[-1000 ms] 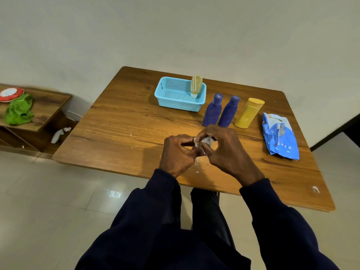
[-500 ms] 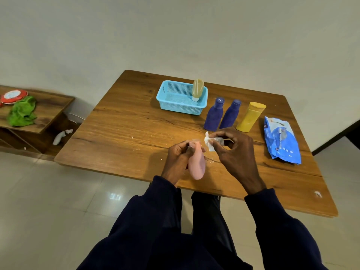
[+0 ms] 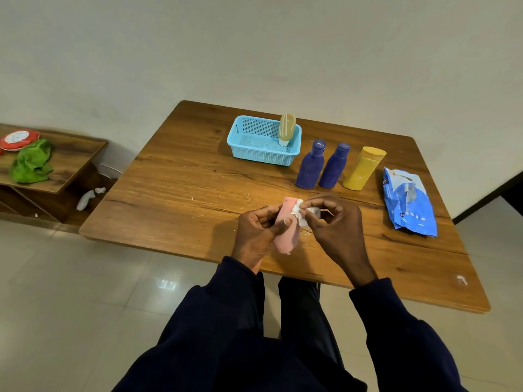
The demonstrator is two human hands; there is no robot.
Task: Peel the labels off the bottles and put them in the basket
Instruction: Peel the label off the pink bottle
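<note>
My left hand (image 3: 256,234) grips a small pink bottle (image 3: 287,232) above the near edge of the wooden table (image 3: 184,193). My right hand (image 3: 335,230) pinches a crumpled white label (image 3: 304,213) at the bottle's upper end. A light blue basket (image 3: 249,148) stands at the back of the table with a tan bottle (image 3: 286,128) standing in its right end. To its right stand two dark blue bottles (image 3: 310,165) (image 3: 335,165) and a yellow bottle (image 3: 363,168), all upright.
A blue plastic pouch (image 3: 407,202) lies at the table's right side. Small white scraps dot the tabletop near my hands. A low wooden shelf (image 3: 70,154) at the left holds a green cloth (image 3: 31,162) and a red round lid (image 3: 18,138).
The pink bottle, hidden between my hands a second ago, is now exposed in my left hand. My right hand has pulled the white label away from it to the right.
</note>
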